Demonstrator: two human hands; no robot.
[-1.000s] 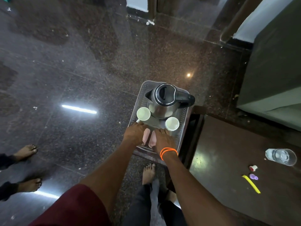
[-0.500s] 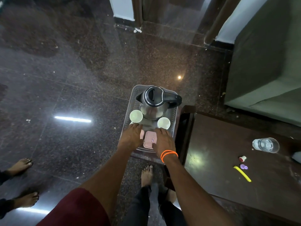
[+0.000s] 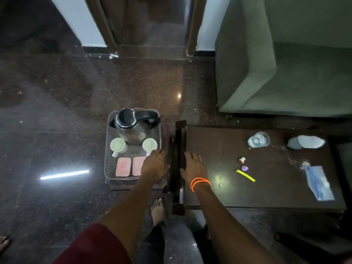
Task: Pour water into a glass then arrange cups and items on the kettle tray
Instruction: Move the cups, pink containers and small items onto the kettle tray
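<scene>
A clear kettle tray [image 3: 107,149] sits on a low stand to the left of a dark table [image 3: 219,149]. On the tray stand a steel kettle with a black lid [image 3: 133,130], a white cup at the left [image 3: 117,145], a second white cup at the right [image 3: 149,144] and two pink packets [image 3: 123,167] side by side in front. My left hand [image 3: 154,164] lies palm down over the tray's right side and hides part of the right packet. My right hand [image 3: 193,166], with orange bands at the wrist, rests flat on the table's left edge. A glass of water [image 3: 259,140] stands far right on the table.
On the table lie a small red-and-white cap [image 3: 242,160], a purple bit [image 3: 244,168], a yellow strip [image 3: 245,175], a blue plastic packet [image 3: 320,182] and a grey-white object [image 3: 306,142]. A green sofa [image 3: 285,73] stands behind. Another person's foot [image 3: 4,242] shows at bottom left.
Both hands have left the pink packets and shifted right; the left is now at the tray's right side, the right on the table edge. The camera has swung right.
</scene>
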